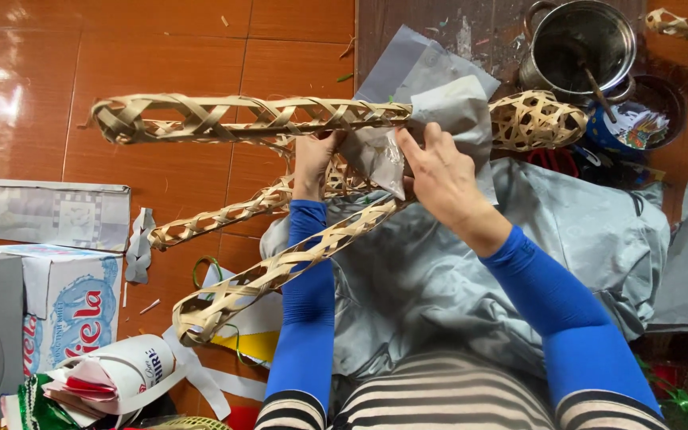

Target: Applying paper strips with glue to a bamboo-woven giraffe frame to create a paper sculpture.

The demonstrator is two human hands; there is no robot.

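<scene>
A long woven bamboo frame piece (232,119) lies level across the view, with two more woven arms (280,267) slanting down to the left. My left hand (313,163) grips the frame from below near its middle. My right hand (438,171) presses a sheet of grey paper (431,87) around the frame, thumb and fingers pinching the paper's folded edge. Both arms wear blue sleeves. The wrapped part of the frame is hidden under the paper.
A metal pot (579,40) with a stick in it stands at the top right beside a colourful tin (631,127). Grey sheets (519,255) cover my lap. Cardboard boxes (65,295), paper scraps and a roll (121,370) lie on the brown tiled floor at left.
</scene>
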